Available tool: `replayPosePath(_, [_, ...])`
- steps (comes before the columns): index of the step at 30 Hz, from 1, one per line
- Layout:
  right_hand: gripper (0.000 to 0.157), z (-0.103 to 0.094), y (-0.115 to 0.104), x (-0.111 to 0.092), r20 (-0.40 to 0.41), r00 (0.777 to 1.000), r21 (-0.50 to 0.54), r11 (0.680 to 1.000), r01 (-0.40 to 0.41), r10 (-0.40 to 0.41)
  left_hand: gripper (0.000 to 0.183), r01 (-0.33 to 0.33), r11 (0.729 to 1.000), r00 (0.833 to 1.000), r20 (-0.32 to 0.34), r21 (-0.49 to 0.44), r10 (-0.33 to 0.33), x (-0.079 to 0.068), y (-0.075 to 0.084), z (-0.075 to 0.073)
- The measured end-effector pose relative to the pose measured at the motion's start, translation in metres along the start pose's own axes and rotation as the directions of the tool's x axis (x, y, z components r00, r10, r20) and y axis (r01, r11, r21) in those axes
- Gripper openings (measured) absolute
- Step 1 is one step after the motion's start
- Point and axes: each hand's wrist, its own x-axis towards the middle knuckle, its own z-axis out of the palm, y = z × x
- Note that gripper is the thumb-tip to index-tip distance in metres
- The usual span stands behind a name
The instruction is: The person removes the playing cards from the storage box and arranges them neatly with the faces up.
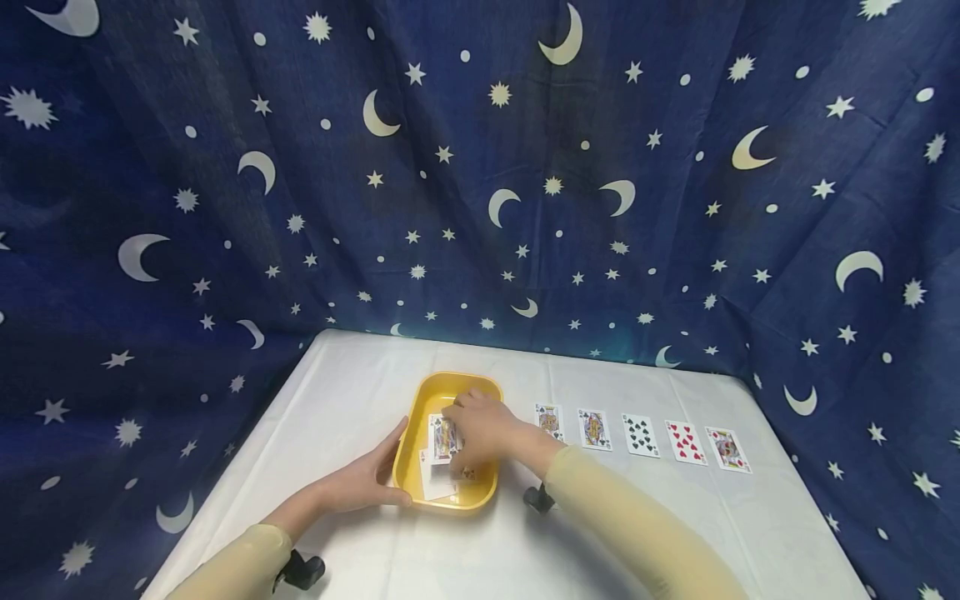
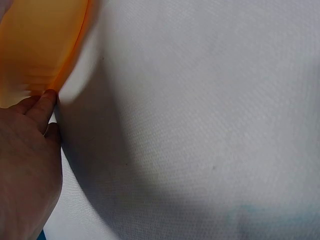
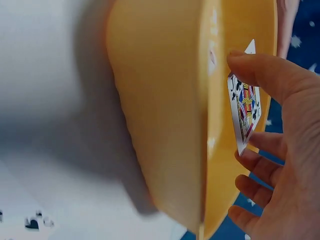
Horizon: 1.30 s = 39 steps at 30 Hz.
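Observation:
A yellow tray point(image 1: 459, 386) with rounded corners stands on the white table. Inside it my right hand point(image 1: 483, 429) pinches a jack of clubs point(image 3: 245, 100) by its edges, thumb on one side and fingers on the other. The card is tilted in the right wrist view. Beneath it more playing cards point(image 1: 433, 483) lie in the tray, partly hidden by the hand and the held card. My left hand point(image 1: 367, 479) touches the tray's left side, thumb spread toward the near corner. In the left wrist view its fingertips point(image 2: 47, 97) press against the tray's edge.
Right of the tray, several playing cards lie face up in a row, among them black face cards point(image 1: 595, 429), a black spot card point(image 1: 640, 435), a red heart card point(image 1: 686, 442) and a red face card point(image 1: 727, 450). A dark blue star-and-moon cloth point(image 1: 450, 200) hangs behind the table.

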Motion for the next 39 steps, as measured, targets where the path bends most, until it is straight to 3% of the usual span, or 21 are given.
replayPosePath(11, [0.089, -0.027, 0.027, -0.020, -0.069, 0.996, 0.073, 0.996, -0.055, 0.060, 0.125, -0.005, 1.000, 1.000, -0.001, -0.010, 0.005, 0.000, 0.001, 0.001])
replayPosePath(20, [0.089, -0.041, 0.054, -0.054, -0.109, 0.986, 0.129, 0.985, -0.112, 0.126, 0.127, -0.001, 1.000, 1.000, -0.009, -0.015, 0.001, 0.001, -0.001, 0.001])
replayPosePath(27, [0.090, -0.041, 0.082, -0.087, -0.137, 0.972, 0.108, 0.978, -0.177, 0.191, 0.127, 0.018, 1.000, 1.000, -0.019, -0.010, -0.019, 0.001, -0.002, 0.002])
replayPosePath(39, [0.089, -0.027, 0.115, -0.132, -0.176, 0.963, 0.108, 0.976, -0.188, 0.204, 0.126, 0.030, 0.999, 0.999, -0.020, -0.010, -0.031, 0.001, 0.000, 0.002])
